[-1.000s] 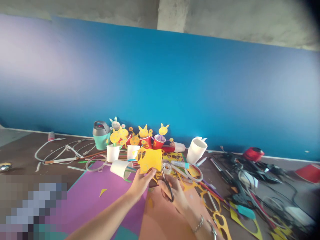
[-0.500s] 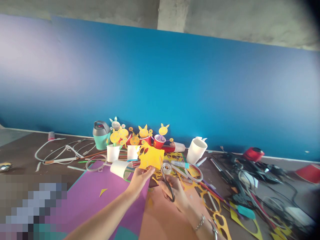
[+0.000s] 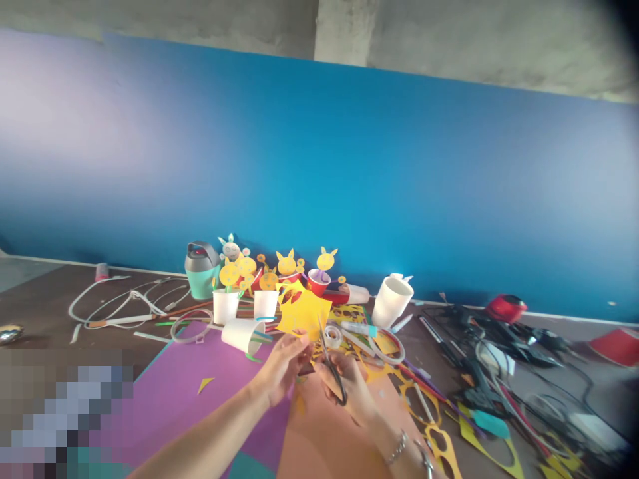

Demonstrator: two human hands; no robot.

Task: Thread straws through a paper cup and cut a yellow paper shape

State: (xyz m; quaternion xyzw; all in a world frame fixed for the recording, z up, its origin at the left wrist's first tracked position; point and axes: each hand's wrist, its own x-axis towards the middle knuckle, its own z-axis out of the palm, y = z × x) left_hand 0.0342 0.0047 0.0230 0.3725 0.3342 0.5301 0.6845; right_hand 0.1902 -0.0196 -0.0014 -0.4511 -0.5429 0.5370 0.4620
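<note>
My left hand (image 3: pixel 287 362) pinches the lower edge of a yellow sheet of paper (image 3: pixel 304 311), which has curved cut-outs along its upper left. In my right hand (image 3: pixel 349 386) is a pair of scissors (image 3: pixel 331 369), its fingers wrapped through the dark handles. The blades point up and lie against the sheet's right side. Purple paper (image 3: pixel 200 392) lies under my left forearm, and orange paper (image 3: pixel 329 439) under my right hand. A small yellow scrap (image 3: pixel 205 384) rests on the purple paper.
Behind my hands stand white cups (image 3: pixel 226 306) and a red cup (image 3: pixel 318 283) with yellow animal faces. One white cup (image 3: pixel 242 334) lies tipped over. A teal container (image 3: pixel 202 273) is at back left. Cut yellow scraps (image 3: pixel 442 446) and tangled black cables (image 3: pixel 499 372) spread rightward.
The yellow sheet has turned slightly in my left hand, whose fingers have shifted along its lower edge. The tipped white cup has moved a little. The scissors stay by the sheet's right side.
</note>
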